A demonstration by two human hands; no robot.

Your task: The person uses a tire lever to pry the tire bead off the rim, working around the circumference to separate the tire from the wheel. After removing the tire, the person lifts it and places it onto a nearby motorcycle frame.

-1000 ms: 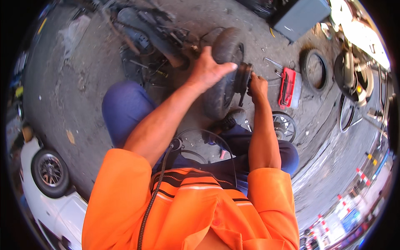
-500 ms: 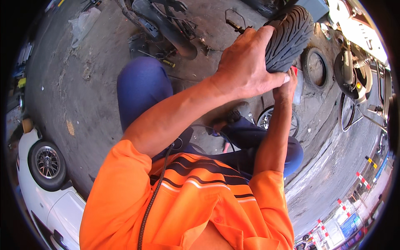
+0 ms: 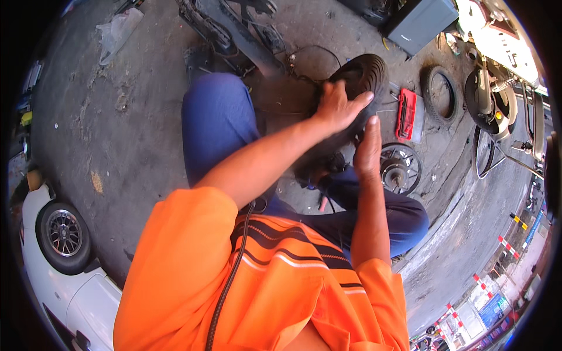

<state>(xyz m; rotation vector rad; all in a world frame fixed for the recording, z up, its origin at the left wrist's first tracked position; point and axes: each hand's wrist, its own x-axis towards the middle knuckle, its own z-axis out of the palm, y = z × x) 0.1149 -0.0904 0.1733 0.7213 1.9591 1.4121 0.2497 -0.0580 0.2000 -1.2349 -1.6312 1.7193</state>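
Note:
A black scooter tyre (image 3: 376, 73) with a grooved tread is held up in front of my knees. My left hand (image 3: 341, 110) grips it from the left, thumb over the tread and fingers toward its inner side; motion blurs the fingers slightly. My right hand (image 3: 367, 151) holds the lower right side, its thumb pointing up and its other fingers mostly hidden. Just right of my right hand, a black spoked wheel hub (image 3: 400, 169) lies on the floor. Beyond it sits an open red tool case (image 3: 405, 115).
Another tyre (image 3: 440, 95) lies at the right, near a parked scooter (image 3: 497, 105). A dark grey box (image 3: 422, 26) stands at the far right. Ahead is a dark scooter frame part (image 3: 243, 38). A white car (image 3: 70, 281) is at the lower left, a plastic bag (image 3: 117, 35) at the far left.
The tyre has come down and nearer to me, moving left, with both hands on it. The red tool case and the wheel hub now show more fully.

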